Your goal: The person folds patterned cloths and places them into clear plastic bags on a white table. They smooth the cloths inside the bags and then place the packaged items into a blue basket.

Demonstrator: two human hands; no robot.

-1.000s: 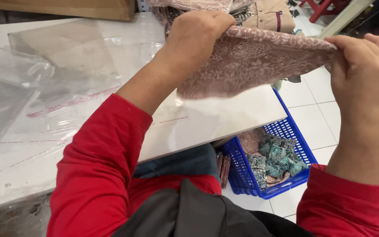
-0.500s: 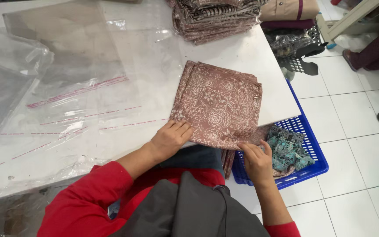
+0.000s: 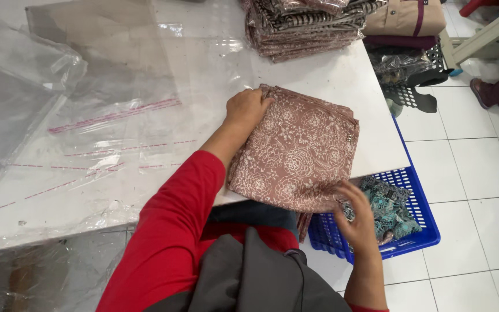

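Note:
A folded brown cloth with a pale flower print [image 3: 298, 151] lies flat on the white table [image 3: 347, 81], its near edge hanging over the table's front. My left hand [image 3: 248, 108] rests on the cloth's far left corner with the fingers curled over the edge. My right hand [image 3: 358, 218] is at the cloth's near right corner, fingers apart, just touching or just off the edge. Both sleeves are red.
Several clear plastic bags [image 3: 111, 98] with pink tape strips cover the table's left side. A stack of bagged folded cloths [image 3: 301, 26] stands at the back. A blue basket [image 3: 411, 228] with teal cloth sits on the tiled floor at right.
The cloth went from held up in both hands to lying on the table. My left hand then moved from the near edge to the far left corner.

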